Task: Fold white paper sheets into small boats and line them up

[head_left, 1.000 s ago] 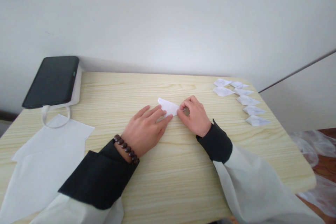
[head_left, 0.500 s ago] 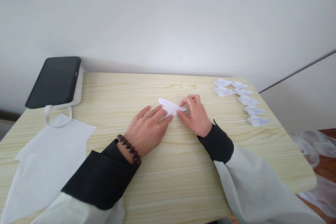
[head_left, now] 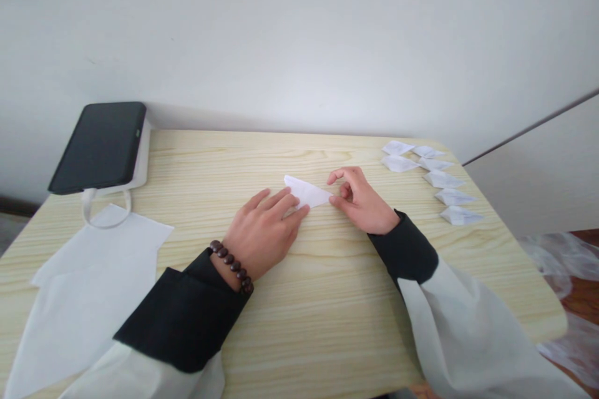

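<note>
Small folded white paper piece (head_left: 307, 192) lies flat mid-table on pale wooden tabletop (head_left: 299, 299). Left hand (head_left: 262, 230) flat, fingers spread, pressing paper's near-left part; grasping nothing. Right hand (head_left: 362, 199) loosely curled, thumb tip touching paper's right point, not gripping. Dark bead bracelet (head_left: 231, 259) on left wrist. Row of folded white paper shapes (head_left: 437, 179) far right. Large white sheets (head_left: 88, 280) near left. Black tablet on white stand (head_left: 100, 146) far left.

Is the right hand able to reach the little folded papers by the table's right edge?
Probably yes. The right hand rests at the tip of the white paper, and only bare table lies between it and the little folded papers to its right. Nothing stands in the way.
</note>
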`<action>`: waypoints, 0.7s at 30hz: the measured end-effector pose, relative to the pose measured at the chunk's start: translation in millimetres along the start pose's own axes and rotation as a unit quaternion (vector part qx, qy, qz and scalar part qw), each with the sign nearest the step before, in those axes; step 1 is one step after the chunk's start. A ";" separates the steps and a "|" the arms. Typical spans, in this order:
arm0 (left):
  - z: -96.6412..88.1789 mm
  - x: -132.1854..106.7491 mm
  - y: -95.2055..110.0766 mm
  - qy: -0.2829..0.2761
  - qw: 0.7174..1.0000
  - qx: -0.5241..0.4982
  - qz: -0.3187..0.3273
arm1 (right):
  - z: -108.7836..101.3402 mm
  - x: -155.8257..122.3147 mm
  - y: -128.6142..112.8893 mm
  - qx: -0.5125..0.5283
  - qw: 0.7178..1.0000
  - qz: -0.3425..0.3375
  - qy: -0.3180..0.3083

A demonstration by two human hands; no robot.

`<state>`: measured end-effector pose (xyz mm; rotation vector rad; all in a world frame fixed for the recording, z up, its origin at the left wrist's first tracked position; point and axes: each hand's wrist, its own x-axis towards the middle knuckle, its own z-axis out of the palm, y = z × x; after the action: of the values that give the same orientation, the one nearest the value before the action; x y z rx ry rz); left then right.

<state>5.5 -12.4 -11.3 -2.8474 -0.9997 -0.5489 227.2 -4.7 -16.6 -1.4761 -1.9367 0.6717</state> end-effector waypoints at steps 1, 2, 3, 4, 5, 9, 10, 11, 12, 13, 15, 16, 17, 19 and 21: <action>0.1 -0.2 -0.1 0.002 1.000 0.000 0.000 | -0.4 -0.3 1.3 0.004 1.000 -0.005 -0.003; 0.1 -0.2 0.0 0.005 1.000 0.001 0.001 | -0.1 -0.6 2.4 0.006 1.000 -0.010 -0.002; 0.1 -0.1 0.3 0.008 1.000 0.001 0.003 | 0.9 -1.1 3.2 0.007 1.000 -0.013 0.004; -0.1 0.3 0.7 0.012 1.000 0.000 0.006 | 2.4 -1.6 3.4 0.006 1.000 -0.015 0.015; -0.3 0.7 1.2 0.014 1.000 -0.001 0.008 | 4.5 -2.1 3.1 -0.001 0.999 -0.015 0.029; -1.3 3.2 3.1 0.022 1.000 -0.006 0.010 | 14.3 -3.4 -2.8 -0.087 0.994 -0.027 0.063; -1.6 3.6 3.3 0.022 1.000 -0.008 0.010 | 16.3 -3.5 -4.7 -0.102 0.992 -0.028 0.065; -1.8 3.9 3.3 0.023 1.000 -0.009 0.011 | 17.8 -3.5 -6.4 -0.114 0.991 -0.027 0.066; -2.0 4.0 3.2 0.023 1.000 -0.010 0.013 | 18.8 -3.4 -7.7 -0.120 0.990 -0.024 0.067; -2.1 4.0 3.1 0.023 1.000 -0.010 0.014 | 19.3 -3.2 -8.6 -0.123 0.990 -0.020 0.067; -2.0 3.7 2.6 0.024 1.000 -0.007 0.016 | 18.9 -2.6 -9.3 -0.121 0.991 -0.012 0.064; -1.8 3.5 2.4 0.025 1.000 -0.004 0.016 | 18.1 -2.2 -9.3 -0.116 0.992 -0.009 0.058; -1.6 3.3 2.2 0.026 1.000 0.000 0.015 | 16.9 -1.7 -9.1 -0.108 0.993 -0.006 0.051; -1.3 2.7 1.6 0.025 1.000 0.003 0.011 | 13.6 -0.3 -8.3 -0.086 0.996 0.003 0.036; -1.5 2.1 1.1 0.020 1.000 -0.001 0.010 | 9.6 1.6 -7.0 -0.059 0.998 0.012 0.028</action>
<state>7.3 -12.3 -9.1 -2.8323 -0.9643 -0.6029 215.2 -5.3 -18.1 -1.5737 -1.9485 0.5289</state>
